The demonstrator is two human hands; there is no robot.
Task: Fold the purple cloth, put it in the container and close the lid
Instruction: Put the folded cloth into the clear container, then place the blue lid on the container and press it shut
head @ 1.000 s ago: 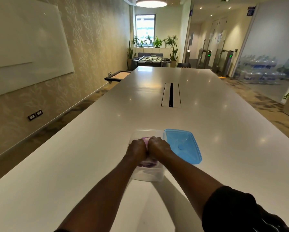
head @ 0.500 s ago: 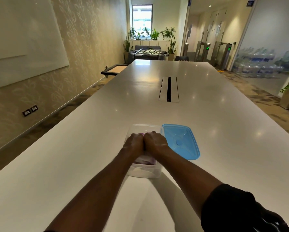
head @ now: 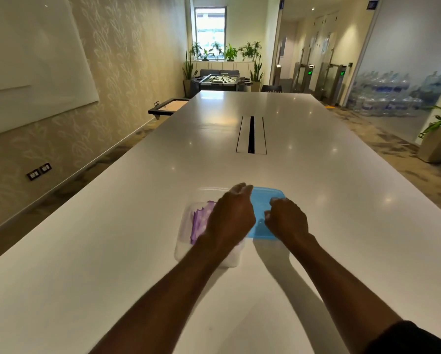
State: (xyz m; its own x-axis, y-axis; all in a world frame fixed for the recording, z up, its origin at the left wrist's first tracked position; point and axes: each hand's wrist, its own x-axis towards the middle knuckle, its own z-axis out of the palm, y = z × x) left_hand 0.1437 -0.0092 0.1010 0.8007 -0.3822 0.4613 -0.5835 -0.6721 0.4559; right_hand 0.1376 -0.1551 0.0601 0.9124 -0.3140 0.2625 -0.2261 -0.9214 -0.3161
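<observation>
Purple cloth (head: pixel 200 222) lies folded inside the clear container (head: pixel 182 247) on the glossy white surface (head: pixel 112 251); soft and light, it looks easily pressed flat. Beside it the blue lid (head: pixel 266 200), thin rigid plastic, seems best gripped at its edges. Left hand (head: pixel 231 217) hovers over the container, right hand (head: pixel 287 218) over the lid, fingers of both loosely curled, holding nothing

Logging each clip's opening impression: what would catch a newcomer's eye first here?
Two bare forearms reach over a long glossy white table that runs toward a far window. The left hand hovers over a clear plastic container holding the folded purple cloth. The right hand is above the flat blue plastic lid lying just right of the container.
</observation>
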